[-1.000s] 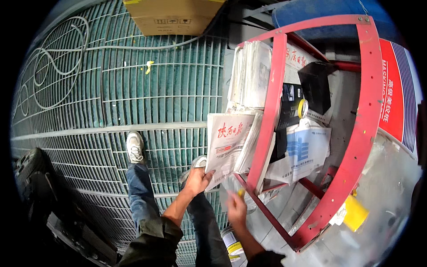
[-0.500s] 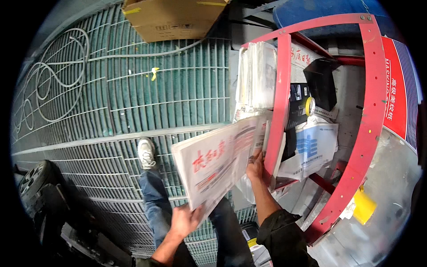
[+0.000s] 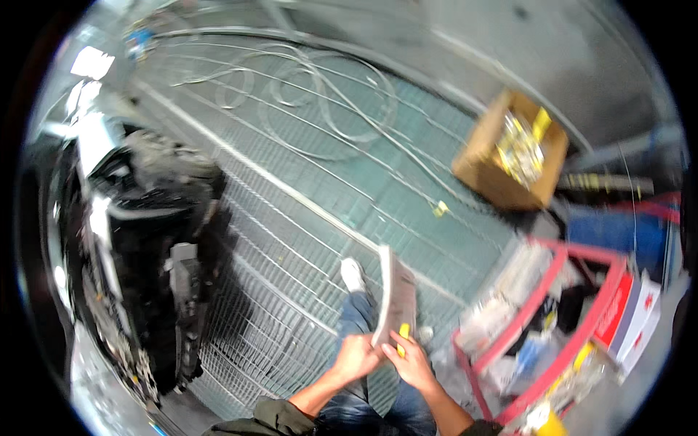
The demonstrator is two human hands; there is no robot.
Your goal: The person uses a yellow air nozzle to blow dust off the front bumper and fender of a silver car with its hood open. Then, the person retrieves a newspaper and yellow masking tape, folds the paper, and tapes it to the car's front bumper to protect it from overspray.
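Observation:
In front of me a folded wad of newspapers (image 3: pixel 399 294) stands nearly edge-on. My left hand (image 3: pixel 358 356) is closed on its lower end. Close beside it, my right hand (image 3: pixel 408 359) has its fingers closed on a small yellow object (image 3: pixel 403 340), whose exact kind I cannot make out. The right fingertips are at the bottom corner of the papers; whether they also grip it is unclear.
At the right stands a red metal rack (image 3: pixel 520 314) with paper stacks and supplies. A cardboard box (image 3: pixel 483 161) of crumpled wrapping sits beyond it. A hose (image 3: pixel 331 94) coils over the floor grating (image 3: pixel 291 272). Some dark vehicle (image 3: pixel 156 240) is at the left.
My view has swung left, putting the rack at the lower right. The newspapers have come away from the rack to in front of me. A yellow object now shows in my right hand.

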